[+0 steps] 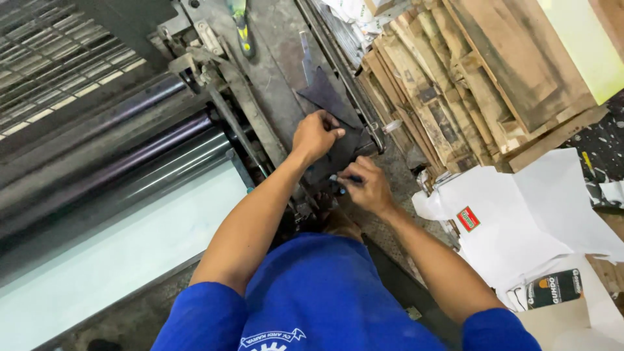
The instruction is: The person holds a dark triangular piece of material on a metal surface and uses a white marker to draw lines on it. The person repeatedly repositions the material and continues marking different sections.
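Dark sheet (331,97) lies on grimy side frame of printing machine (273,78), right of rollers (130,162). Left hand (316,135) curled, fingertips pressing on sheet's near part. Right hand (365,185) just near of it, fingers pinched narrow on small dark pen-like tool (344,178). Wooden pallets (468,84) far right; white paper sheets (520,214) near right on floor.

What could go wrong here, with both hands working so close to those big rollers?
The left hand presses a dark sheet on the machine's side ledge, close to the rollers; if they turn, fingers or the blue sleeve might catch. The right hand pinches a small dark tool that could slip into the machinery. Loose white paper underfoot might cause a slip.
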